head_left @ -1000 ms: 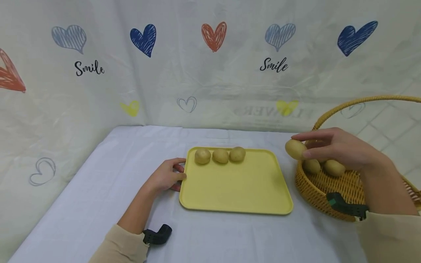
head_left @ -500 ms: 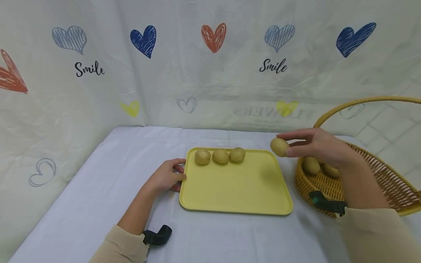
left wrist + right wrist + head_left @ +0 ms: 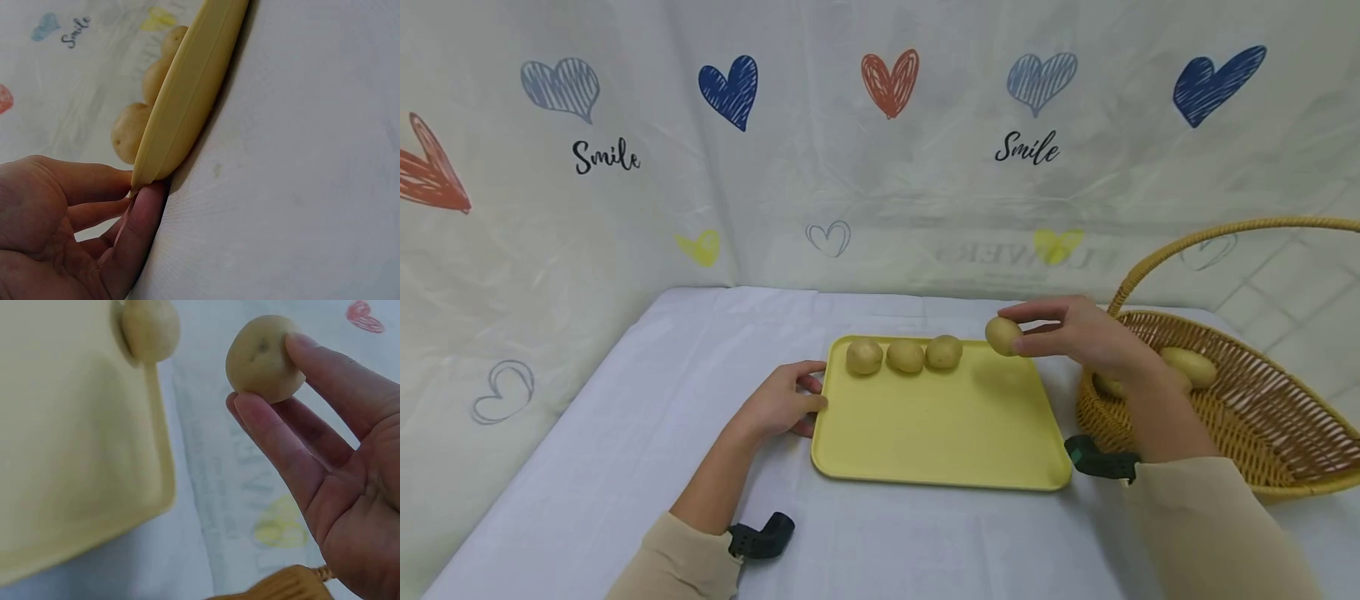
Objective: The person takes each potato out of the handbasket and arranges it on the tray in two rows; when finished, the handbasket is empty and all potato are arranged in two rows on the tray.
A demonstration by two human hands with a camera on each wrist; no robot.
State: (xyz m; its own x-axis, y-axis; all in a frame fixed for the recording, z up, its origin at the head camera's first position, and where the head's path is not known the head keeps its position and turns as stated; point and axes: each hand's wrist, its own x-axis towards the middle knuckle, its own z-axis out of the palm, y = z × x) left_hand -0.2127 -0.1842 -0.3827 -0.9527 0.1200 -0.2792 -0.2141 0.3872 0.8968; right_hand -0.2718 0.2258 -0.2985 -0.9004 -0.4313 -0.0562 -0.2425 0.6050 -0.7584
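My right hand [image 3: 1075, 335] pinches a potato [image 3: 1003, 336] between thumb and fingertips, held above the far right corner of the yellow tray [image 3: 940, 433]. In the right wrist view the potato [image 3: 264, 359] shows a dark spot, and the palm beneath it is bare. Three potatoes stand in a row along the tray's far edge: a left one [image 3: 864, 357], a middle one [image 3: 906, 356] and a right one [image 3: 943, 352]. At the tray's left rim my left hand [image 3: 782, 402] grips the edge, thumb on one side and fingers on the other, as the left wrist view shows.
A wicker basket [image 3: 1247, 442] with a tall arched handle [image 3: 1225, 228] stands right of the tray. More potatoes [image 3: 1189, 367] lie inside it, partly hidden by the right forearm. A white cloth [image 3: 880, 542] covers the table, and a printed curtain [image 3: 820, 158] hangs behind.
My right hand has carried the potato leftward from over the basket to over the tray's far right corner. My left hand and the tray have stayed in place.
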